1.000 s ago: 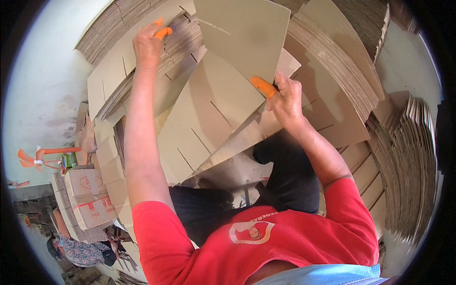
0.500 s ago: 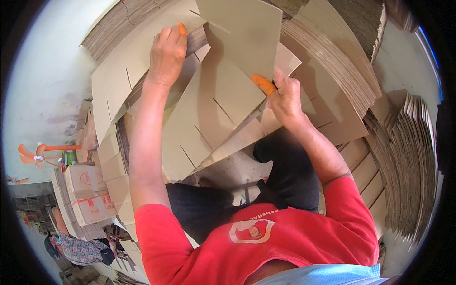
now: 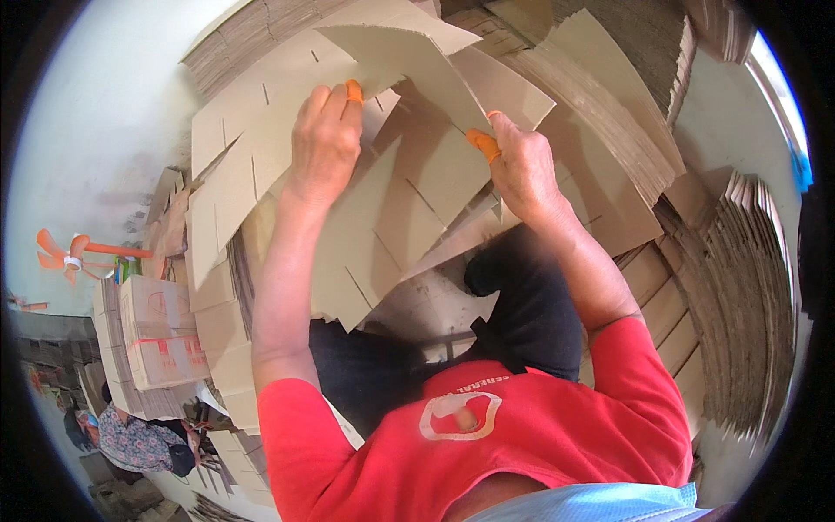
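My left hand (image 3: 329, 139) is closed on the near edge of a slotted cardboard sheet (image 3: 239, 196), its fingertips partly hidden. An orange finger cover (image 3: 354, 91) sits on one of its fingers. My right hand (image 3: 524, 165), also with orange covers, pinches the right edge of a bent cardboard panel (image 3: 396, 52) that arches across between the hands. Below them, over my lap, a larger cardboard sheet (image 3: 357, 235) with several cut slots lies tilted. Whether the bent panel joins this lower sheet is hard to tell.
Fanned cardboard stacks stand at the right (image 3: 748, 304) and upper right (image 3: 600, 113), with another stack (image 3: 261, 43) at the far left. A taped carton (image 3: 161, 331) and an orange fan (image 3: 70, 254) are at the left. Beyond them, a person (image 3: 143, 439) bends low.
The panel in my right hand has tipped and now bows toward the left. My left hand has shifted slightly right and down, and a slotted sheet has swung out beside it.
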The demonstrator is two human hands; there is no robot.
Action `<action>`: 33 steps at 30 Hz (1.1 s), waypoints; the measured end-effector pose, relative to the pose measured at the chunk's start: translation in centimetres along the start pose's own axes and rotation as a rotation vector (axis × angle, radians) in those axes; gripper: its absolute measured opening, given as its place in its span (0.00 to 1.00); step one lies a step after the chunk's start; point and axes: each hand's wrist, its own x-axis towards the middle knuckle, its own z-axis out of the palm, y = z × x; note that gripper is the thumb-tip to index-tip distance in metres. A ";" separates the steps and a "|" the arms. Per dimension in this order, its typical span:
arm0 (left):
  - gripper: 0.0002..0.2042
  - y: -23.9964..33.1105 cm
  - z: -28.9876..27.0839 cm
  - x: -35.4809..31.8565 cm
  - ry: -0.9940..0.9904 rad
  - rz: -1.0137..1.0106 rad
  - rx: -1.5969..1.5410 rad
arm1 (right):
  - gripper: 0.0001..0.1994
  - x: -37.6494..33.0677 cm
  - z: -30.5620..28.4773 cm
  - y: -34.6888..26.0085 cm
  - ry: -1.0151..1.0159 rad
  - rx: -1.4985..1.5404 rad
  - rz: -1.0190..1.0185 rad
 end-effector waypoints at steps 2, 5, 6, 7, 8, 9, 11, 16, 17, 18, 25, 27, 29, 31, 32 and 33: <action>0.16 1.1 -1.3 -0.4 0.005 -0.039 -0.056 | 0.09 0.0 -0.4 -0.9 -0.020 -0.001 -0.059; 0.14 4.0 -4.3 0.2 0.034 0.031 -0.152 | 0.09 0.1 -1.0 -2.3 -0.098 -0.087 -0.115; 0.13 4.4 -4.9 0.2 0.026 0.013 -0.196 | 0.08 0.6 -1.6 -2.9 -0.146 -0.155 -0.090; 0.12 4.8 -5.5 0.1 0.011 -0.007 -0.241 | 0.08 1.0 -2.0 -3.4 -0.199 -0.218 -0.062; 0.11 5.0 -6.0 -0.2 -0.005 -0.028 -0.287 | 0.07 1.4 -2.5 -4.1 -0.234 -0.267 -0.134; 0.09 4.4 -6.2 -0.5 -0.066 -0.088 -0.309 | 0.06 1.9 -3.0 -4.7 -0.267 -0.317 -0.202; 0.07 2.9 -6.4 -0.9 -0.157 -0.189 -0.291 | 0.04 2.7 -3.1 -5.4 -0.255 -0.393 -0.355; 0.17 2.1 -9.9 -2.7 -0.221 -0.415 -0.222 | 0.08 7.7 0.9 -7.0 -0.603 -0.445 -0.495; 0.21 2.1 -10.2 -3.3 -0.152 -0.382 -0.234 | 0.09 8.7 2.3 -6.6 -0.663 -0.468 -0.486; 0.21 2.6 -10.9 -3.5 -0.163 -0.396 -0.231 | 0.11 9.7 4.1 -5.8 -0.720 -0.490 -0.475; 0.24 4.5 -13.0 -8.7 -0.312 -0.501 -0.243 | 0.11 11.0 11.7 -3.8 -1.131 -0.343 0.069; 0.27 4.9 -12.5 -10.0 -0.346 -0.544 -0.221 | 0.09 10.2 12.0 -2.8 -1.090 -0.293 0.020; 0.31 4.8 -11.0 -11.6 -0.354 -0.567 -0.185 | 0.08 9.8 11.4 -1.8 -1.023 -0.107 0.043; 0.37 3.4 -8.6 -13.6 -0.330 -0.567 -0.141 | 0.07 9.7 9.0 -0.7 -0.907 0.203 0.141; 0.38 2.9 -7.6 -14.3 -0.359 -0.603 -0.142 | 0.08 9.4 8.4 1.4 -0.662 0.151 -0.050; 0.39 2.2 -6.4 -14.8 -0.384 -0.631 -0.148 | 0.09 9.0 7.3 4.0 -0.407 0.092 -0.233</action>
